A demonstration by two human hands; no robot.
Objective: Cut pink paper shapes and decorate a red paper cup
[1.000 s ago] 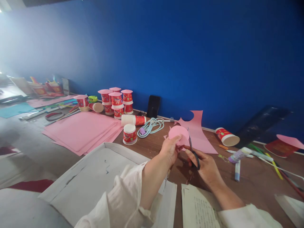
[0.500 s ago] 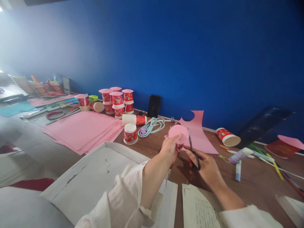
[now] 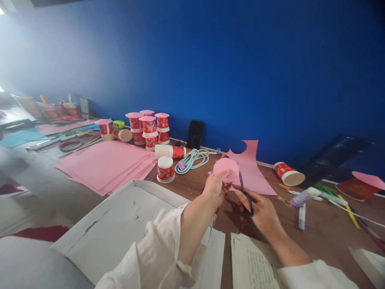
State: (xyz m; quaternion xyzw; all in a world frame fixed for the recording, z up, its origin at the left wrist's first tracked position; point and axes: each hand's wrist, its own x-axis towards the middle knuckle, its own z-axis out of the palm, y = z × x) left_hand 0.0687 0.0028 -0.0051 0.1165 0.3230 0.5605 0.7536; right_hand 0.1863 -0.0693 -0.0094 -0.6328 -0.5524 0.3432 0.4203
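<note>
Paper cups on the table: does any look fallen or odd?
Yes: one paper cup lies sideways at right by the blue wall, another cup at left, and a nested cup stack between, unlike the standing pink-topped cups.

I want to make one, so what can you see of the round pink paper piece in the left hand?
The round pink paper piece looks flat and thin. The bare left hand pinches its lower part, thumb on top, above the brown table and in front of a larger pink paper sheet with a curved cut-out. At its right edge are metal scissors with black handles, held in the bare right hand; whether they touch it is unclear.
</note>
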